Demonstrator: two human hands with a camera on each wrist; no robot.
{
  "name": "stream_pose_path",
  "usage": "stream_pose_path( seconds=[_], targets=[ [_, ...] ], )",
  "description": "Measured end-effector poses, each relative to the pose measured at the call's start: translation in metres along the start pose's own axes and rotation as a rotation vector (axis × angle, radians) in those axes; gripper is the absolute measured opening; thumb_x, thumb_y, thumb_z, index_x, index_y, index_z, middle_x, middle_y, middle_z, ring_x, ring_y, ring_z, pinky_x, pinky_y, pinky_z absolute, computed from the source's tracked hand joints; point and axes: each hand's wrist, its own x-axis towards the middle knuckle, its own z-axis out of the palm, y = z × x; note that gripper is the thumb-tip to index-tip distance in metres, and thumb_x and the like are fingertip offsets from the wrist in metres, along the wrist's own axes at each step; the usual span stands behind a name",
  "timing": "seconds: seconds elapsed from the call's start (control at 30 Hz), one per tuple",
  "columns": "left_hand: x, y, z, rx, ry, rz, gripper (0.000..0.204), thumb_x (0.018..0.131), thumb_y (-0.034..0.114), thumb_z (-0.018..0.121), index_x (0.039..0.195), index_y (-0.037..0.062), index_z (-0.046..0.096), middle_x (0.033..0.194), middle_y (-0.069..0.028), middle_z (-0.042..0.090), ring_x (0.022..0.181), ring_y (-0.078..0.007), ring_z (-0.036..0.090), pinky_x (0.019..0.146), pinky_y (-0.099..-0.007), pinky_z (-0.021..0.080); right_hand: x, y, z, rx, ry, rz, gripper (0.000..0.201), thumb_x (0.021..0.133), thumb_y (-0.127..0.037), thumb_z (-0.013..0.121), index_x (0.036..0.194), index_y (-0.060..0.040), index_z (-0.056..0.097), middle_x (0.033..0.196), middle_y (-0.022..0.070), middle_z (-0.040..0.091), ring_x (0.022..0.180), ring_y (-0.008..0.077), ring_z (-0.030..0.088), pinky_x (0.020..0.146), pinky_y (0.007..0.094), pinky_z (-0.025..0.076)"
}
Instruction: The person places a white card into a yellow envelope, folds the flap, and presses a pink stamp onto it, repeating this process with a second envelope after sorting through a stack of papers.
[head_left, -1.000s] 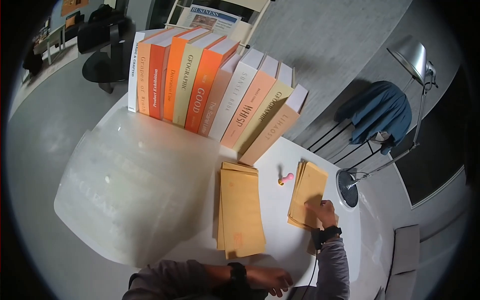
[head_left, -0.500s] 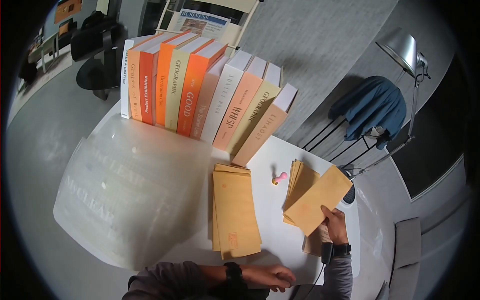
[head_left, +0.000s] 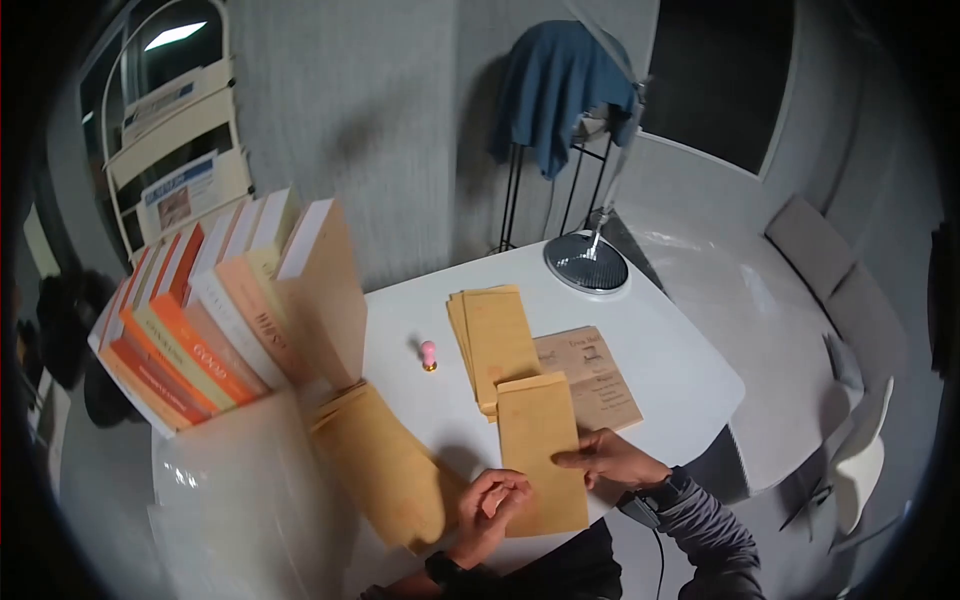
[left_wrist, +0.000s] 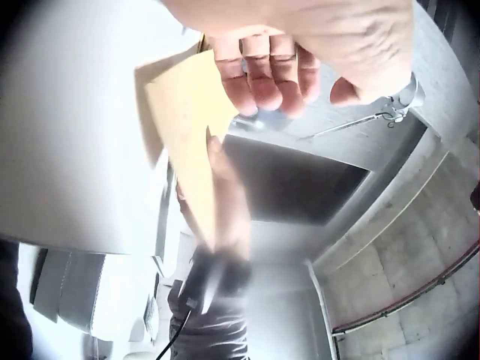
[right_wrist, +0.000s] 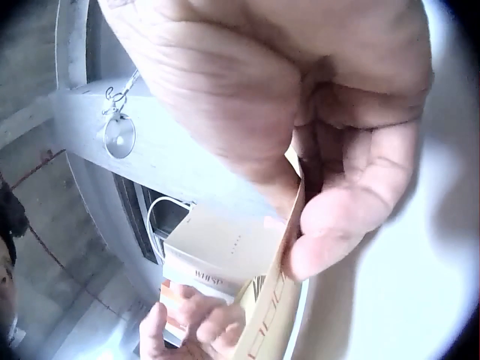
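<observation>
My right hand [head_left: 622, 460] pinches one tan paper envelope [head_left: 540, 440] by its right edge, thumb on top. In the right wrist view the fingers [right_wrist: 341, 202] lie behind it and red print runs along its face. My left hand [head_left: 490, 512] is at the envelope's lower left edge, palm up with fingers [left_wrist: 262, 86] loosely bent and nothing in them. Behind the held envelope lies a small pile of envelopes [head_left: 497, 325]. To the left, a larger stack of envelopes [head_left: 375, 460] is partly covered by my left hand. A pink-handled stamp [head_left: 429, 354] stands between the piles.
A brown printed booklet [head_left: 600, 385] lies right of the small pile. The round lamp base [head_left: 587, 262] stands at the white table's [head_left: 690, 370] far edge. Upright books [head_left: 230, 310] line the left back, with a translucent plastic sheet [head_left: 240, 480] in front of them.
My right hand has picked an envelope off the small pile and brought it toward my body. My left hand has risen from the table edge to beside it. The head view has swung right.
</observation>
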Motion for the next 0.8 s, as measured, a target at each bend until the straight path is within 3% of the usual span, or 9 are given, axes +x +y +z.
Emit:
stream_pose_path(
  seconds=[0.13,0.23,0.33,0.43,0.47,0.63,0.73,0.8],
  targets=[
    [0.001,0.001,-0.001,0.116,0.008,-0.035,0.019,0.095,-0.001,0.056,0.114,-0.0022,0.057,0.107,-0.0103,0.064,0.106,-0.0179,0.061,0.099,-0.0326,0.046,-0.001,0.0,0.008,-0.054,-0.057,-0.015,0.032,0.095,-0.026,0.069,0.106,0.0036,0.071,0.084,0.0046,0.068,0.065,0.0078,0.061,0.056,0.0209,0.051],
    [0.003,0.002,-0.002,0.165,0.039,-0.062,0.017,0.095,-0.001,0.058,0.112,-0.0029,0.058,0.108,-0.0105,0.064,0.107,-0.0177,0.061,0.099,-0.0317,0.046,-0.001,-0.004,0.011,-0.023,0.032,-0.092,0.038,0.094,-0.032,0.069,0.1,0.0053,0.071,0.076,0.0069,0.068,0.065,0.0097,0.064,0.057,0.025,0.053],
    [0.005,-0.004,-0.004,0.183,0.058,-0.088,0.015,0.095,-0.001,0.06,0.11,-0.0031,0.06,0.108,-0.0101,0.065,0.106,-0.0165,0.062,0.097,-0.0298,0.047,-0.008,-0.023,0.005,-0.481,0.1,0.019,0.039,0.092,-0.036,0.069,0.092,0.0028,0.071,0.067,0.0119,0.067,0.062,0.0192,0.067,0.057,0.0324,0.053],
    [0.007,-0.004,-0.002,0.223,0.063,-0.107,0.014,0.094,0.0,0.061,0.108,-0.0027,0.062,0.107,-0.0092,0.067,0.104,-0.0147,0.063,0.093,-0.0271,0.048,0.0,-0.008,-0.02,-0.782,0.418,-0.328,0.037,0.089,-0.037,0.07,0.086,0.0,0.069,0.064,0.0167,0.065,0.061,0.03,0.067,0.059,0.0386,0.052],
    [0.007,-0.004,-0.001,0.241,0.064,-0.111,0.013,0.094,0.0,0.061,0.107,-0.0025,0.062,0.107,-0.0088,0.067,0.103,-0.0141,0.063,0.092,-0.0261,0.048,0.002,-0.011,-0.029,-0.748,0.547,-0.312,0.033,0.086,-0.035,0.072,0.085,-0.0019,0.069,0.07,0.0176,0.066,0.063,0.0354,0.065,0.06,0.0415,0.052],
    [0.008,-0.006,-0.005,0.36,0.026,-0.091,0.011,0.094,0.0,0.06,0.105,-0.0012,0.065,0.104,-0.0065,0.07,0.102,-0.0118,0.063,0.088,-0.024,0.048,0.032,0.019,-0.077,-0.995,0.957,-0.394,0.057,0.07,-0.045,0.083,0.105,-0.0038,0.065,0.101,0.017,0.068,0.086,0.0339,0.067,0.074,0.0432,0.055],
    [0.008,-0.007,-0.006,0.396,0.013,-0.073,0.011,0.095,0.001,0.06,0.104,-0.0008,0.066,0.103,-0.0065,0.07,0.1,-0.0112,0.063,0.086,-0.0237,0.048,0.041,0.023,-0.081,-1.026,0.898,-0.127,0.075,0.061,-0.051,0.087,0.112,-0.0024,0.061,0.109,0.0169,0.066,0.095,0.0337,0.066,0.08,0.0428,0.055],
    [0.008,-0.007,-0.006,0.391,0.019,-0.073,0.011,0.095,0.001,0.06,0.104,-0.0007,0.066,0.101,-0.0067,0.071,0.099,-0.011,0.064,0.084,-0.0236,0.049,0.047,0.023,-0.085,-0.93,0.875,-0.081,0.077,0.058,-0.051,0.088,0.11,-0.0008,0.061,0.105,0.0176,0.067,0.095,0.0335,0.067,0.081,0.0415,0.055]
  ],
)
